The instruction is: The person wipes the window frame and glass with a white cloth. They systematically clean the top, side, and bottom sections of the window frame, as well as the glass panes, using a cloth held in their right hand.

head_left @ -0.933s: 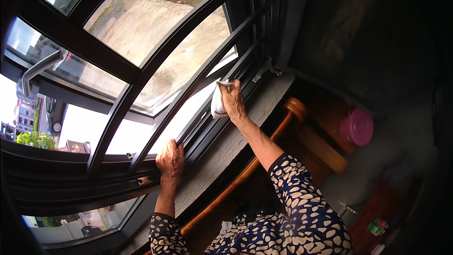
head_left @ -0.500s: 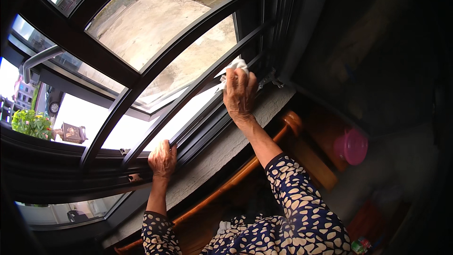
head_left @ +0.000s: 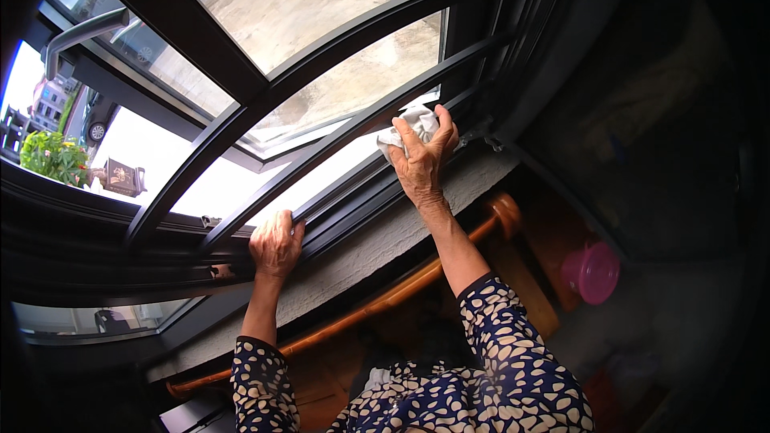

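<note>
Big dark window frame (head_left: 241, 116) fills everything above and ahead of both hands, its bars running on a long slant from low on the left up to high on the right; that slant is the axis the whole thing turns on. Below the hands, a grey concrete sill (head_left: 377, 244) follows the same slant, w/ a brown wooden rail (head_left: 385, 297) under it, nearer the body. Lowest bar of the frame (head_left: 345, 132) is the one both hands sit along: left hand (head_left: 275, 244) at its lower end, fingers curled over the track edge, holding on, nothing else in it. Right hand (head_left: 423, 156) is further up the same line, up and to the right of the left, well apart from it, arm stretched out more. It's closed around a bunched white cloth (head_left: 413, 124), pressing it against the bar; cloth pokes out above and left of the fingers, so it lies on the glass side of the hand, touching the frame. Right hand is the only one on the cloth; left is the nearer to the body. Off right of the right arm, lower down, a small pink bucket (head_left: 592, 271) sits in the dark, well apart from both hands.
</note>
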A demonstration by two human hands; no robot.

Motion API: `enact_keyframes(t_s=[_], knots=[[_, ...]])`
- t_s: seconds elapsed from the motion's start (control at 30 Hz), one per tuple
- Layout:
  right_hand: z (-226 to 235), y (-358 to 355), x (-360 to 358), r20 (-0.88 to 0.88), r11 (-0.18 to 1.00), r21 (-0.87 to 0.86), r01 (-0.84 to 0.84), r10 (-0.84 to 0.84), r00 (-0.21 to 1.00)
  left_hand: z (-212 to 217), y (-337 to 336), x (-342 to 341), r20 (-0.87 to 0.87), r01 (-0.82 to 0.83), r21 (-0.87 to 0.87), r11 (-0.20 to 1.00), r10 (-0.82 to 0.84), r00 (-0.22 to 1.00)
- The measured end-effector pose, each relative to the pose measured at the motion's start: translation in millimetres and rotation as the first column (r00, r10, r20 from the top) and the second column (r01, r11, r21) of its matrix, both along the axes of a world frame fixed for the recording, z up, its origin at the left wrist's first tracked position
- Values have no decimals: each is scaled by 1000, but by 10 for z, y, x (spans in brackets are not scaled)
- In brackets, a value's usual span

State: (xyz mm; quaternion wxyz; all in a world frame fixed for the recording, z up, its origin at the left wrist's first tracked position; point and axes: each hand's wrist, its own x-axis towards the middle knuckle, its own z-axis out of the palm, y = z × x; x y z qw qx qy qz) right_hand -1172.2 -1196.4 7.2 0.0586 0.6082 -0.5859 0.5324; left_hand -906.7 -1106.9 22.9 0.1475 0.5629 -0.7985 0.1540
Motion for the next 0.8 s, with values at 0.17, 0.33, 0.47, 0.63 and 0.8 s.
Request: enact_keyframes(t_s=[0.17,0.33,0.47,0.63,0.8], knots=[[-51,27,187,121,996,86,7,-18,992,9,-5,8,-12,5,-12,1000,-5,1000],[54,280,480,-183,997,40,-62,69,981,5,-21,4,-18,18,-36,999,-18,1000],[174,507,754,-229,985,74,-158,171,958,-32,-44,5,-20,31,-28,999,-31,999],[91,517,712,-229,973,101,-208,226,947,-71,-45,24,1,33,-38,999,-33,999],[36,282,413,-147,999,30,-13,17,989,-73,-47,9,-12,43,-39,998,-43,999]])
